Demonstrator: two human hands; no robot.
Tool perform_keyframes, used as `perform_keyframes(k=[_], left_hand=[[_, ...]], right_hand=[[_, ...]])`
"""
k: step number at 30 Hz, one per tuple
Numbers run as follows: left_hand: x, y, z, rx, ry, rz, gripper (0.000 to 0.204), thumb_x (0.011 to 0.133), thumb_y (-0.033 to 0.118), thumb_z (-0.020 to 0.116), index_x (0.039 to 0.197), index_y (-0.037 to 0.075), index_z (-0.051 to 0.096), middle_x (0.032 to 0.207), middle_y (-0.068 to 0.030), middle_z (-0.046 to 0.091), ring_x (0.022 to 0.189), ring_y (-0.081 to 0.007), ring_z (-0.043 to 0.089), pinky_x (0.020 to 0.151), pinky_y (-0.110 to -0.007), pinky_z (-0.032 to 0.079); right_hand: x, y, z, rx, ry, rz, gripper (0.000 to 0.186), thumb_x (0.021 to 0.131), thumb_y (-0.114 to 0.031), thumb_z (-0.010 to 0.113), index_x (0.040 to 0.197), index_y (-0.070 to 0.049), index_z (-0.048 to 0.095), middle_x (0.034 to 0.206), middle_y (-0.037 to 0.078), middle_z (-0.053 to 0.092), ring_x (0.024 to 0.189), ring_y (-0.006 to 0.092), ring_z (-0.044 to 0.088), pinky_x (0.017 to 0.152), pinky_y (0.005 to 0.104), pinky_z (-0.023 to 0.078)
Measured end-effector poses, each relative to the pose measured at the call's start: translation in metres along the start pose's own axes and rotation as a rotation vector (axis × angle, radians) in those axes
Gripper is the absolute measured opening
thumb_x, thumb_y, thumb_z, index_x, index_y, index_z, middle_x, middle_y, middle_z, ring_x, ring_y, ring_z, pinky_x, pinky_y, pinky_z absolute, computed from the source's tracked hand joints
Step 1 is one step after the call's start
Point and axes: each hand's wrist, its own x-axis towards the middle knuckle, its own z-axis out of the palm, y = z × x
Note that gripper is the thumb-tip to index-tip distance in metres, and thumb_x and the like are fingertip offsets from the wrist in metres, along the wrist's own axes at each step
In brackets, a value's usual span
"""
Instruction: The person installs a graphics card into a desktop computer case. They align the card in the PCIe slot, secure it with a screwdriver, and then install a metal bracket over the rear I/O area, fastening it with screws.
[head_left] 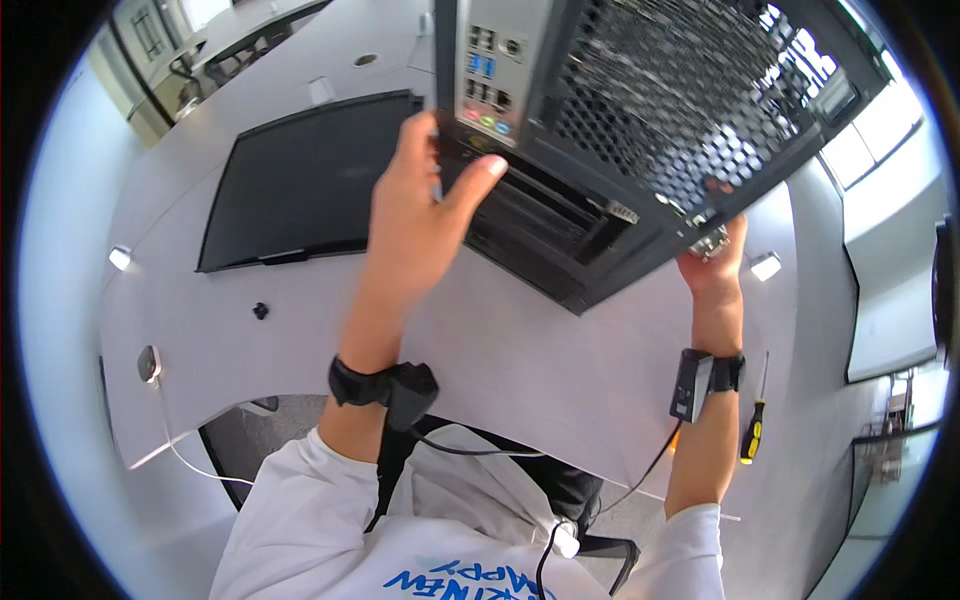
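Note:
A black desktop computer case (pixel 590 165) is tilted over the desk, its back with the ports and mesh grille turned toward me. My left hand (pixel 425 195) grips its left edge, the thumb lying on the back below the port panel (pixel 490 75) and the fingers curled round the side. At the lower right edge my right hand (pixel 718 262) holds the case; its fingers are partly hidden behind the metal. To the left of my left hand a flat black panel (pixel 310 185) lies on the desk.
On the grey desk (pixel 560 370) are a small black part (pixel 261 311) and a round device (pixel 149 363) with a white cable at the left. A yellow-and-black screwdriver (pixel 753 430) lies near the right edge. Cables hang from black bands on both my wrists.

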Motion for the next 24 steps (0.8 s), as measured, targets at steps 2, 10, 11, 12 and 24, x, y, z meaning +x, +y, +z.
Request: perform_keyframes(k=[2, 10, 11, 12, 24], left_hand=[[0.0, -0.004, -0.001, 0.077, 0.02, 0.069, 0.055, 0.092, 0.031, 0.075, 0.13, -0.001, 0.051, 0.116, -0.0178, 0.067, 0.107, -0.0286, 0.066, 0.095, -0.038, 0.05], [-0.007, -0.003, 0.008, 0.202, 0.067, 0.124, 0.065, 0.094, 0.034, 0.073, 0.139, -0.001, 0.042, 0.126, -0.0251, 0.058, 0.117, -0.0404, 0.058, 0.099, -0.046, 0.045], [-0.006, -0.004, 0.007, 0.137, 0.039, 0.121, 0.067, 0.094, 0.036, 0.072, 0.14, -0.001, 0.04, 0.126, -0.0262, 0.057, 0.117, -0.0421, 0.057, 0.099, -0.046, 0.045], [-0.005, -0.005, 0.007, 0.17, 0.031, 0.122, 0.067, 0.095, 0.035, 0.072, 0.14, -0.001, 0.04, 0.125, -0.0262, 0.057, 0.117, -0.0422, 0.057, 0.098, -0.046, 0.045], [0.013, -0.002, -0.016, 0.5, -0.129, 0.171, 0.062, 0.09, 0.042, 0.075, 0.115, -0.003, 0.039, 0.095, -0.0323, 0.062, 0.092, -0.052, 0.064, 0.074, -0.052, 0.052]], right_hand=[[0.008, 0.01, -0.02, -0.039, -0.037, -0.084, 0.041, 0.101, -0.038, 0.057, 0.123, -0.004, 0.063, 0.111, 0.007, 0.069, 0.098, 0.0222, 0.069, 0.083, 0.039, 0.059], [0.011, 0.021, -0.05, -0.083, 0.066, -0.039, 0.046, 0.103, -0.033, 0.055, 0.142, -0.009, 0.055, 0.13, 0.01, 0.062, 0.118, 0.0243, 0.061, 0.103, 0.0405, 0.049], [0.012, 0.023, -0.05, -0.056, -0.013, -0.05, 0.046, 0.103, -0.033, 0.055, 0.142, -0.009, 0.055, 0.131, 0.01, 0.062, 0.118, 0.0243, 0.061, 0.103, 0.0405, 0.049], [0.011, 0.025, -0.048, -0.052, -0.023, -0.047, 0.046, 0.103, -0.033, 0.055, 0.142, -0.009, 0.055, 0.131, 0.01, 0.062, 0.118, 0.0243, 0.061, 0.103, 0.0406, 0.049], [-0.008, 0.019, -0.029, -0.062, 0.001, -0.047, 0.046, 0.103, -0.033, 0.056, 0.141, -0.009, 0.055, 0.133, 0.01, 0.061, 0.119, 0.0246, 0.061, 0.102, 0.0414, 0.051]])
